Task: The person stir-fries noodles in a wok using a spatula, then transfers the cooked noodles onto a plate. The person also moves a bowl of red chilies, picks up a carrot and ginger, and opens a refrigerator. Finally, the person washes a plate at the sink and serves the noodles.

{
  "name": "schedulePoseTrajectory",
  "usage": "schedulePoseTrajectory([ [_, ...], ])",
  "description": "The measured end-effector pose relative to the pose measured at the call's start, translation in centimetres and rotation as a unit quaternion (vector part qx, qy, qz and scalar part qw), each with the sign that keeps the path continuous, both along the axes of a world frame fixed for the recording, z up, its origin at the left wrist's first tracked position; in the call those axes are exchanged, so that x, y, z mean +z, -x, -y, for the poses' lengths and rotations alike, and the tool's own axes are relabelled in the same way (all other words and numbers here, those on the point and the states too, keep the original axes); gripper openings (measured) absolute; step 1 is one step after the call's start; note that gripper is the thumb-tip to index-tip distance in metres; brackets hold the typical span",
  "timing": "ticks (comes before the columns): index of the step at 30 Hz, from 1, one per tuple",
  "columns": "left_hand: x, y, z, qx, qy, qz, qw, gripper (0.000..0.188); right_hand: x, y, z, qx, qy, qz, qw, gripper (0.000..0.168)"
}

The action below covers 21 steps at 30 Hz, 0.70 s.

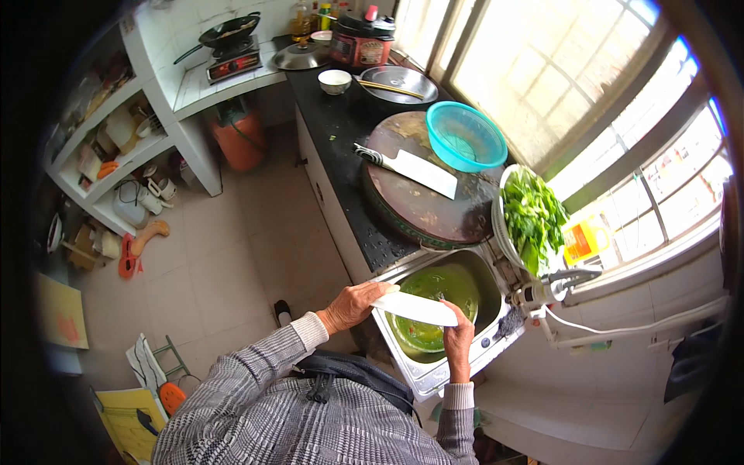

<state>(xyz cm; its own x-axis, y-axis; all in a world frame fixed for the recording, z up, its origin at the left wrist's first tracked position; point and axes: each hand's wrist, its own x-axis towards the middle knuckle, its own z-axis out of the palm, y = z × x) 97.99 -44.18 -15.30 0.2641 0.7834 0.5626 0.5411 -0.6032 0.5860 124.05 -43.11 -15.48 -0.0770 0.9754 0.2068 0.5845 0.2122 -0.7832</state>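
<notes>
My left hand [357, 303] and my right hand [459, 331] hold a white dish [415, 308] by its two ends, tilted nearly edge-on above the sink. Below it, a basin of green-tinted water [437, 285] stands in the steel sink [494, 270]. Past the sink a cleaver [427, 174] lies on a round wooden chopping board [395, 197]. A turquoise plastic basket [465, 136] rests on the board's far edge. Leafy greens [530, 218] fill a bowl [499, 224] to the right of the board.
A faucet [543, 290] stands right of the sink, below a yellow jug [587, 238]. Along the black counter [343, 168] are a small bowl [335, 82], chopsticks [389, 88] on a pan lid and a pressure cooker [361, 43]. A wok [229, 32] sits on a stove.
</notes>
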Motion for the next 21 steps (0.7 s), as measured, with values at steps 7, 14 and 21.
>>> schedulePoseTrajectory([
  [7, 1.6, 7.2, -0.7, 0.058, -0.041, -0.031, 0.997, 0.026, 2.7, 7.4, -1.9, 0.095, 0.128, 0.028, 0.987, 0.029],
  [14, 1.4, 20.9, -0.8, 0.196, -0.032, -0.038, 0.979, 0.029, 3.8, 16.3, -5.7, 0.056, 0.043, 0.036, 0.997, 0.028],
  [21, 2.2, 36.4, 1.7, 0.348, 0.002, -0.123, 0.929, 0.030, 5.2, 26.4, -10.8, 0.051, -0.063, 0.038, 0.996, 0.028],
])
